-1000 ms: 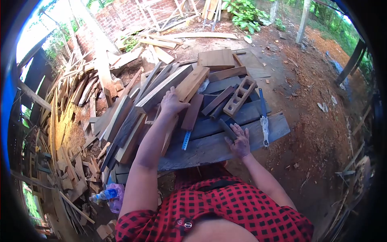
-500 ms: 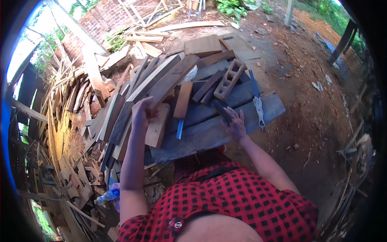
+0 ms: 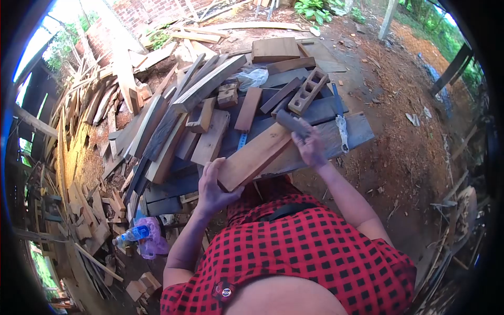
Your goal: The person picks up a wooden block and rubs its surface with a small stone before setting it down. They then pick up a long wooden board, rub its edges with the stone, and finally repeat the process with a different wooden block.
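Note:
My left hand (image 3: 214,190) is wrapped round the near end of a thick brown wooden board (image 3: 257,154), thumb under its lower edge. The board lies slantwise in front of me, its far end up by my right hand (image 3: 311,147). That hand grips a dark oblong block (image 3: 292,122), which overlaps the board's far end in this view. Beyond the block rests a wooden frame with square holes (image 3: 308,92). A blue-handled tool (image 3: 339,118) with a pale wrapped part lies to its right. Part of a blue measuring tape (image 3: 242,140) shows behind the board.
The dark plank work surface (image 3: 354,130) carries loose wood pieces and a clear plastic bag (image 3: 253,79). Long timbers (image 3: 210,84) are piled at its left. A plastic bottle (image 3: 134,234) and a pink bag (image 3: 153,241) sit low on the left, near scattered offcuts (image 3: 143,286).
My left hand has come down and right, bringing the board from the pile across in front of me. My right hand, still on the dark block, has shifted slightly; the view has shifted too.

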{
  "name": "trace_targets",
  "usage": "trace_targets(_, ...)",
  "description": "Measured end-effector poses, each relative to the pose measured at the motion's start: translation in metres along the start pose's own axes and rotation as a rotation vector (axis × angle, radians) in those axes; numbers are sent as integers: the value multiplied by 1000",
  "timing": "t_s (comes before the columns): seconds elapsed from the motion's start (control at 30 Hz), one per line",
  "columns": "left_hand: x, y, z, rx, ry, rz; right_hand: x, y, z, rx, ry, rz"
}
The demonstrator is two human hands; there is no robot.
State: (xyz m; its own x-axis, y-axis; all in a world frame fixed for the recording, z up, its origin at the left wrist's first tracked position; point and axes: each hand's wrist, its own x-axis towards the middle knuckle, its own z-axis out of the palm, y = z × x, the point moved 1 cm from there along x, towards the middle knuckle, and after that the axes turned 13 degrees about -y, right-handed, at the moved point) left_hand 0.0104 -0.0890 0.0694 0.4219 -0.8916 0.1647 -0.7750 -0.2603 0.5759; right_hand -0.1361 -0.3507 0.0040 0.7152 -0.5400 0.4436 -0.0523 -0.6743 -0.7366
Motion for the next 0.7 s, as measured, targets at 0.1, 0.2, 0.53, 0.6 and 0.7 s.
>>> trace_targets(0.1,-12,-12,9,-170,30,-95,-11,-8,36,-259,-144,27)
trace_targets(0.2,-12,-6,13,-342,141,-150,-21,-89,55,-79,-364,-253)
trace_targets(0.53,-13,-7,14,-407,155,-90,15,8,19,43,-306,14)
trace_targets(0.6,-13,-4,14,-348,124,-113,15,45,20,-155,-251,139)
trace_targets(0.7,-11,1,11,-381,133,-124,7,13,33,-594,-163,-36)
